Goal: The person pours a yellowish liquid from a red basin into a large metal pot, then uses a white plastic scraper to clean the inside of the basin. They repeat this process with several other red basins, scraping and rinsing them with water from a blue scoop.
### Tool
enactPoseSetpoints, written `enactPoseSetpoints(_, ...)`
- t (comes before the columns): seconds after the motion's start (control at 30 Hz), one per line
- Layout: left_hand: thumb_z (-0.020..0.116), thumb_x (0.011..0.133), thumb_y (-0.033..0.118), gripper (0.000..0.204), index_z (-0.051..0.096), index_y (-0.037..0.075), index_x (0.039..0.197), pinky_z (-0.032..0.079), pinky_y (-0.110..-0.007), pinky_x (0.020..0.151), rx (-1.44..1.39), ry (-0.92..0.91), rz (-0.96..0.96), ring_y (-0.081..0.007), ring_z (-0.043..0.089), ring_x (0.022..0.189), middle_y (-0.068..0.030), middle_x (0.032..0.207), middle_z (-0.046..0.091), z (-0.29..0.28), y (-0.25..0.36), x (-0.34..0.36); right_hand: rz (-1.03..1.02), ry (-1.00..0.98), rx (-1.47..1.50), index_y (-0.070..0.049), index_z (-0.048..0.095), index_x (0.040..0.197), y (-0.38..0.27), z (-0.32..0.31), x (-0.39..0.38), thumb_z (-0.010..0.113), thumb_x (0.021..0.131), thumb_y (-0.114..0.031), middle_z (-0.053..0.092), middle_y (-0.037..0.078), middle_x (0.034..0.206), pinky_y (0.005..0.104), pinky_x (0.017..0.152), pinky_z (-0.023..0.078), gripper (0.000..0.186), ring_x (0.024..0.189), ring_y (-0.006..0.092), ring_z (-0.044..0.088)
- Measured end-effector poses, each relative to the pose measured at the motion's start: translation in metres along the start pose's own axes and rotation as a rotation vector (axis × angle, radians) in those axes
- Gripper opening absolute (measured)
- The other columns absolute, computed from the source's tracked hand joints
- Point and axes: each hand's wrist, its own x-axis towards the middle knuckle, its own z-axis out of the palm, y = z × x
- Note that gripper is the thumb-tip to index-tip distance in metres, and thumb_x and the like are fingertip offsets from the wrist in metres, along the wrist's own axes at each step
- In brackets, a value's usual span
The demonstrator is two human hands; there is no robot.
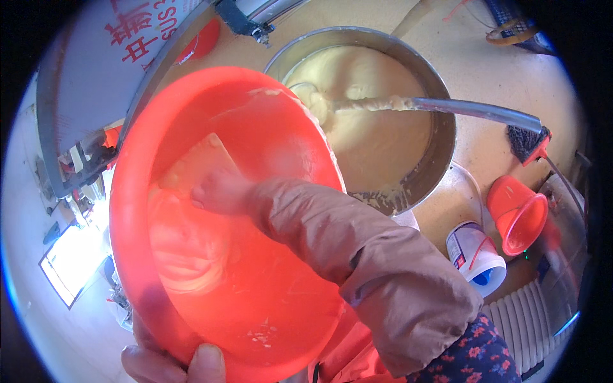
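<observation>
Red basin (274,322) biggest, tilted in front of the person, left of and partly overlapping the round metal vat (445,137). Vat holds pale yellow batter (383,143); long-handled ladle (476,110) leans across it, bowl end in batter. Red bucket (504,198) and white tub (469,252) at right. Smooth pale mass (188,252) inside basin. Left hand (169,367) clamps basin's lower rim, thumb outermost. Right hand (223,191), inside basin, fingers curled closed on a flat scraper (204,155).
</observation>
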Motion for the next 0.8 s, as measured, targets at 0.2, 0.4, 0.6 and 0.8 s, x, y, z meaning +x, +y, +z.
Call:
enactPoseSetpoints(0.2, 0.049, 0.075, 0.004, 0.028, 0.055, -0.002, 0.102, 0.045, -0.038, 0.093, -0.312, 0.176, -0.494, -0.0263, 0.056, 0.106, -0.0163, 0.105, 0.06, 0.008, 0.031, 0.014, -0.155, -0.013, -0.167, -0.014, 0.05, 0.087, -0.025, -0.072, -0.015, 0.05, 0.08, -0.024, 0.054, 0.003, 0.069, 0.0397, 0.056, 0.046, 0.013, 0.06, 0.0218, 0.058)
enactPoseSetpoints(0.4, 0.052, 0.071, -0.001, 0.043, 0.05, -0.008, 0.114, 0.043, -0.035, 0.092, -0.277, 0.093, -0.583, -0.0231, 0.056, 0.1, -0.0142, 0.105, 0.057, -0.006, 0.038, 0.036, -0.097, 0.071, -0.199, -0.012, 0.054, 0.114, -0.05, -0.192, -0.1, 0.058, 0.075, -0.02, 0.058, 0.001, 0.086, 0.0346, 0.07, 0.05, 0.04, 0.081, 0.0203, 0.061)
enactPoseSetpoints(0.6, 0.048, 0.076, -0.007, 0.013, 0.045, 0.002, 0.085, 0.044, -0.037, 0.092, -0.37, 0.167, -0.584, -0.0248, 0.055, 0.101, -0.0194, 0.112, 0.054, -0.021, 0.031, 0.03, 0.785, -0.08, 0.01, -0.009, 0.053, 0.112, -0.052, -0.23, -0.176, 0.052, 0.08, -0.008, 0.058, 0.014, 0.094, 0.0414, 0.07, 0.05, 0.032, 0.084, 0.0341, 0.06)
enactPoseSetpoints(0.8, 0.048, 0.076, -0.007, 0.012, 0.048, 0.002, 0.085, 0.043, -0.036, 0.092, -0.373, 0.154, -0.532, -0.0222, 0.055, 0.1, -0.0162, 0.11, 0.056, -0.032, 0.026, 0.02, 0.87, 0.108, -0.012, -0.006, 0.055, 0.103, -0.041, -0.226, -0.173, 0.053, 0.077, -0.005, 0.058, 0.016, 0.093, 0.0428, 0.069, 0.049, 0.026, 0.081, 0.0363, 0.06)
